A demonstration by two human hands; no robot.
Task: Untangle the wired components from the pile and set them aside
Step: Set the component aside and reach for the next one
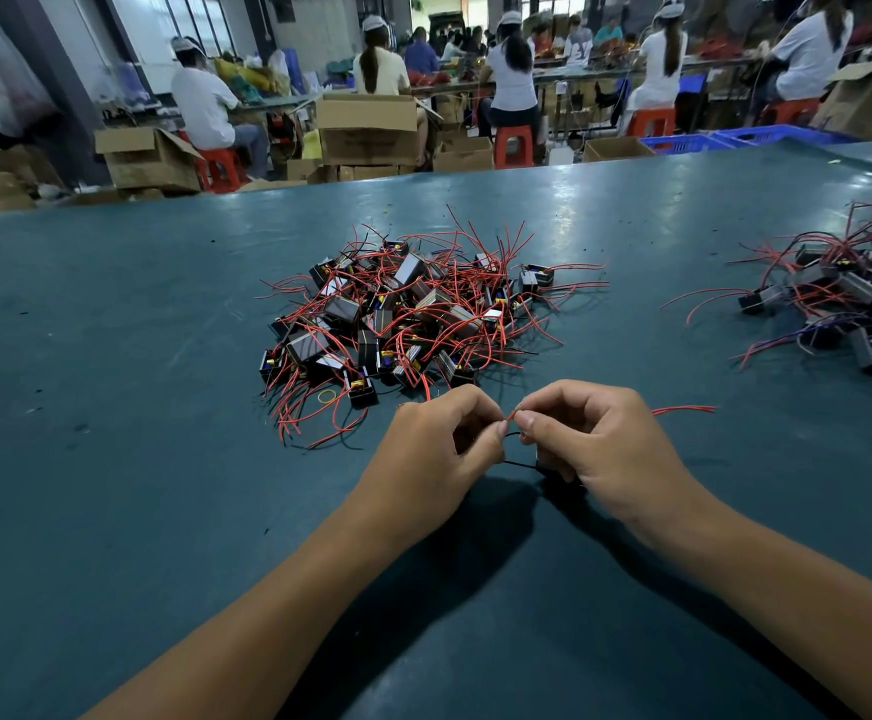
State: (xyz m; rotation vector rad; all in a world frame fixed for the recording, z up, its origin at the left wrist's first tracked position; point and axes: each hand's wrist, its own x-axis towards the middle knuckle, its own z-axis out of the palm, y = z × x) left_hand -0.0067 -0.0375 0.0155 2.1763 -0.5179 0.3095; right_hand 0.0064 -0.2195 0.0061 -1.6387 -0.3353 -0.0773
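Working left to right, at about eleven o'clock from our hands we see the pile (407, 319) of small black boxes tangled in red and black wires, lying on the teal tabletop (111, 356), with a yellow rubber band (327, 396) at its near edge. Just below the pile, at six o'clock from it, our left hand (439, 449) has its fingers curled, pinching a thin wire (510, 415). Our right hand (595, 444) meets it fingertip to fingertip, pinching the same wire, and a small dark component (553, 472) sits half hidden under its fingers; a black lead runs between the two hands and a red end sticks out toward three o'clock. Far off at two o'clock lies a second heap (839, 298) of the same wired boxes, well apart from the pile.
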